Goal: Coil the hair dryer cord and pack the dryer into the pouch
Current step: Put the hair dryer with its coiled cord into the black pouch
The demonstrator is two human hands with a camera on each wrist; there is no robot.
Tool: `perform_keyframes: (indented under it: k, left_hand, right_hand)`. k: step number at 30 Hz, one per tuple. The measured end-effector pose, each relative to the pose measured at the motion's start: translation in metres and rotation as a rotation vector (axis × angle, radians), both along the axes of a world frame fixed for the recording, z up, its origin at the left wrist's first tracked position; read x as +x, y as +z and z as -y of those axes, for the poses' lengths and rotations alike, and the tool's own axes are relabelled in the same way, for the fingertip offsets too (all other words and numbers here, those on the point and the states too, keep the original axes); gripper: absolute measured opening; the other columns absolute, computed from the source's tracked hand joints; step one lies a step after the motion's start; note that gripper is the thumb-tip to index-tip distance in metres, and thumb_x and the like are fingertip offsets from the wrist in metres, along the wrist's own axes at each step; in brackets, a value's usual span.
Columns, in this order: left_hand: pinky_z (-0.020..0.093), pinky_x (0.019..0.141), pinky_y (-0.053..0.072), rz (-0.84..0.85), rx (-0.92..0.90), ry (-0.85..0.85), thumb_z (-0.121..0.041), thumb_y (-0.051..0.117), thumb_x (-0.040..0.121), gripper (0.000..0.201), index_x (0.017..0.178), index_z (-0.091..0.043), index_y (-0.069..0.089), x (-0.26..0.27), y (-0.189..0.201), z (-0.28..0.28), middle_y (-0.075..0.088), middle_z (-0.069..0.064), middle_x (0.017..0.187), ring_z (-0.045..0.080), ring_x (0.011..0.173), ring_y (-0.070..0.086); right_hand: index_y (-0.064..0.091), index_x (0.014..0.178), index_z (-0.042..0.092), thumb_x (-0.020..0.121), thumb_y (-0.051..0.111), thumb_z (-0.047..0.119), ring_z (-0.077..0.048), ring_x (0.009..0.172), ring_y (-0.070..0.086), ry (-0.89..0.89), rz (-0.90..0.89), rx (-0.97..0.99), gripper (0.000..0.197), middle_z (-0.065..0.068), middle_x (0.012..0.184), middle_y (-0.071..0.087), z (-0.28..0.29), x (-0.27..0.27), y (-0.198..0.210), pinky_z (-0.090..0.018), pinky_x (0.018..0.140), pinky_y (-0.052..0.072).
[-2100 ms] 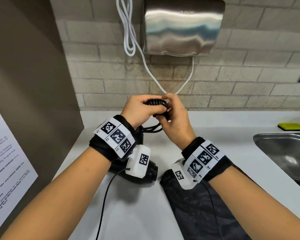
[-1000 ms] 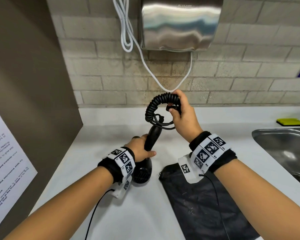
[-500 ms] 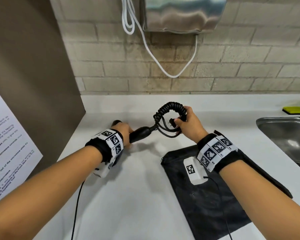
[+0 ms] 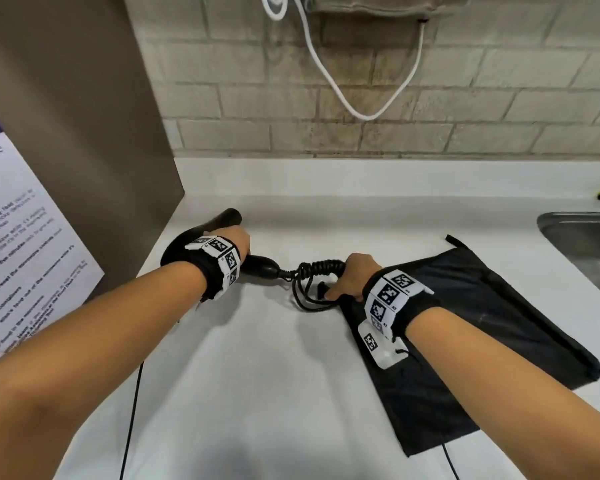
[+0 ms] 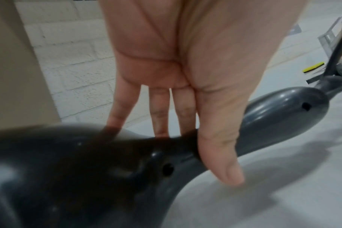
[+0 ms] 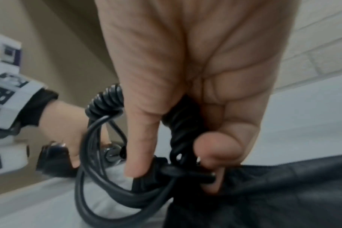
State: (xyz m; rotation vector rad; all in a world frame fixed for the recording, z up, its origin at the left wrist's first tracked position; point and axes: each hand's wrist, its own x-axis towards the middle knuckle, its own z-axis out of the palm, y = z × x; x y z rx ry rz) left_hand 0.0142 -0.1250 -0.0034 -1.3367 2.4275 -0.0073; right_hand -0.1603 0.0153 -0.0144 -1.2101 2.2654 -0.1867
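— So, how much of the work can be counted as done?

— Roughly the first half, it is judged. The cord (image 4: 321,268) is gathered into a bundle: its spiral part and some loose loops are held together near the middle of the head view. The bundle is clasped by the right hand (image 4: 352,277), with fingers and thumb curled around it; in the right wrist view the spiral (image 6: 107,100) is seen above the thumb, and the loops hang below it.

— And the dryer itself?

— It is not packed yet. The hair dryer (image 4: 260,266) is laid on the white counter (image 4: 257,393) at the left of the middle, with its handle pointing toward the cord. It is held at the neck by the left hand (image 4: 238,242). In the left wrist view the thumb (image 5: 221,162) is pressed on the near side of the dark body (image 5: 88,169), and the fingers (image 5: 160,114) are stretched down behind it. It is a loose clamp more than a fist.

— Where is the pouch?

— The black pouch (image 4: 499,306) is spread flat at the lower right of the head view, under the right wrist. Its mouth seems to be touched by the right fingertips, but whether it is pinched cannot be told.

— What remains, then?

— The mouth must be opened, the dryer and cord slid inside, and probably the pouch closed.
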Motion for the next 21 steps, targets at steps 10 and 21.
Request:
perform_keyframes:
  k: [10,21]
  left_hand:
    - [0.062,0.111,0.014,0.083,0.104,0.017,-0.011,0.052,0.085,0.035,0.119,-0.02,0.058,-0.005,-0.005,-0.009,0.057,0.005,0.12,0.029,0.123,0.045]
    - [0.028,0.098,0.04,-0.395,0.34,-0.165,-0.04,0.069,0.077,0.075,0.142,-0.023,0.035,-0.017,-0.013,-0.071,0.05,0.003,0.136,0.02,0.12,0.051]
  right_hand:
    - [0.045,0.09,0.009,0.07,0.076,0.035,-0.014,0.056,0.049,-0.008,0.02,-0.009,0.045,-0.001,0.074,0.051,0.007,0.017,-0.002,-0.022,0.044,0.039]
    - [0.054,0.078,0.013,0.078,0.06,0.054,-0.018,0.065,0.053,0.156,-0.047,0.149,0.041,-0.003,0.075,0.059,0.009,0.035,-0.002,-0.023,0.055,0.037]
